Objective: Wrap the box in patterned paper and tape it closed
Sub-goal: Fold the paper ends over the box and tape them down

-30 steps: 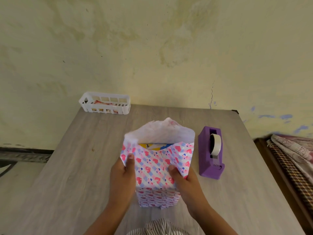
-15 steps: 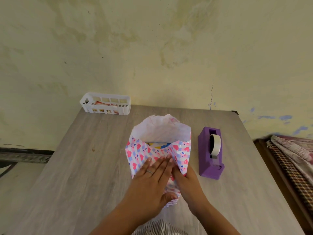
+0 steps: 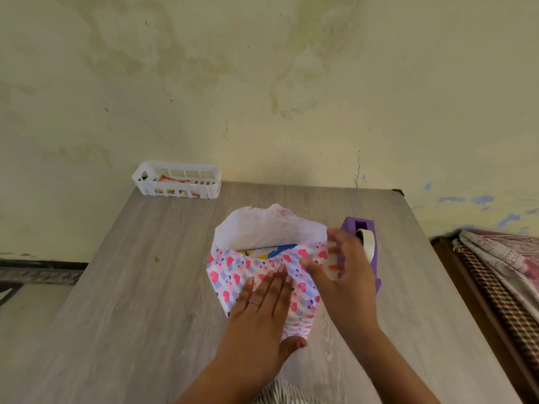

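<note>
Most of the wrapping looks done, judging by how the sheet lies: the patterned paper (image 3: pixel 259 275), pink hearts on pale stripes, covers the near face and sides of the box (image 3: pixel 269 251), which sits in the lower middle of the frame on the grey wooden table (image 3: pixel 140 287). Only a sliver of the box, yellow and blue, shows at the far end, where the paper is not yet folded shut and its white underside stands up as a loose flap. The left hand (image 3: pixel 264 310) lies flat on the near face with fingers straight and together, pressing the paper down; a ring shows on one finger. The right hand (image 3: pixel 344 275) hovers just right of the open end, fingers spread and somewhat blurred, gripping nothing that can be made out; it sits in front of the purple tape dispenser (image 3: pixel 361 252), right of centre, and whether it touches the dispenser cannot be told. What seems left is folding that far flap over the exposed end, creasing the corners, and taping the seams; no tape is visible on the paper from this angle. A white slotted basket (image 3: pixel 176 179) sits at the table's far left corner, against the stained wall.
</note>
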